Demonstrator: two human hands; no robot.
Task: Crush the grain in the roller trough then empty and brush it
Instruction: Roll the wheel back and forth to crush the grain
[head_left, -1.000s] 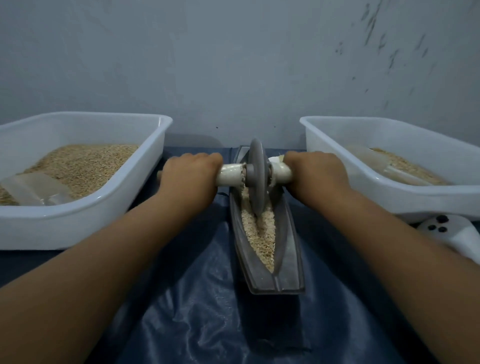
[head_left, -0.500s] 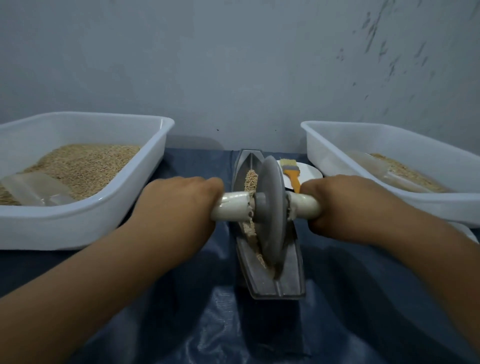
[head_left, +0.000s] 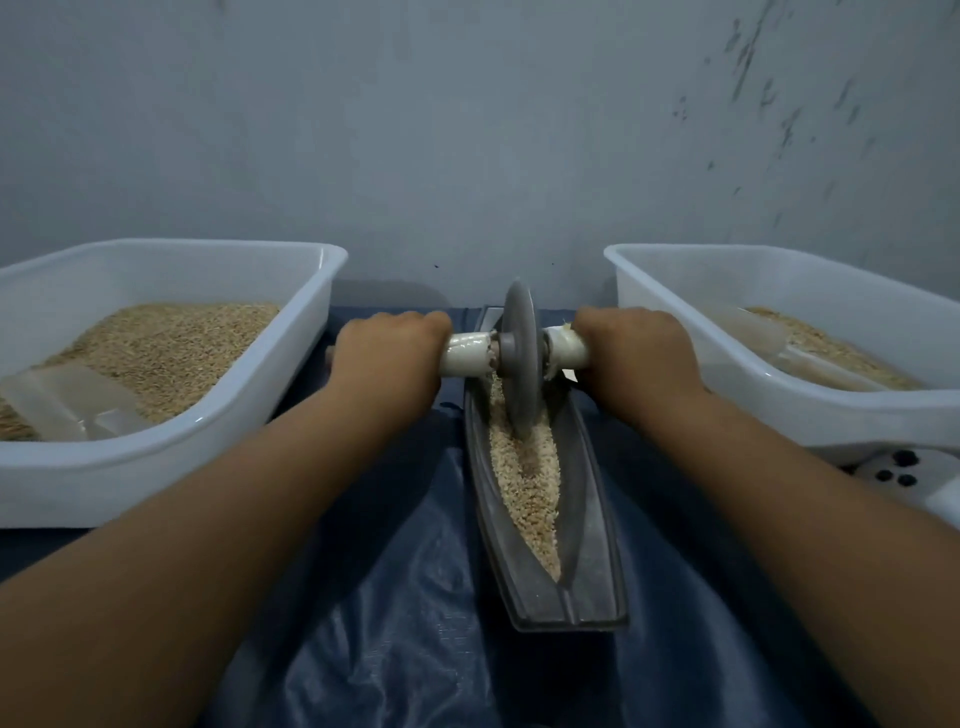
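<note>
Both hands pushed the roller wheel (head_left: 519, 358) to the trough's (head_left: 597, 597) far end. Blue desk (head_left: 415, 623), grey wall. Left hand (head_left: 387, 353) and right hand (head_left: 636, 353) each grip its white handle (head_left: 465, 353) tight.

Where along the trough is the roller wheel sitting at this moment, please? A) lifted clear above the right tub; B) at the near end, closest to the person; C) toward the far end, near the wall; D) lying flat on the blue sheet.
C: the roller wheel stands upright in the trough toward its far end, with crushed grain lying exposed in the near part.
</note>
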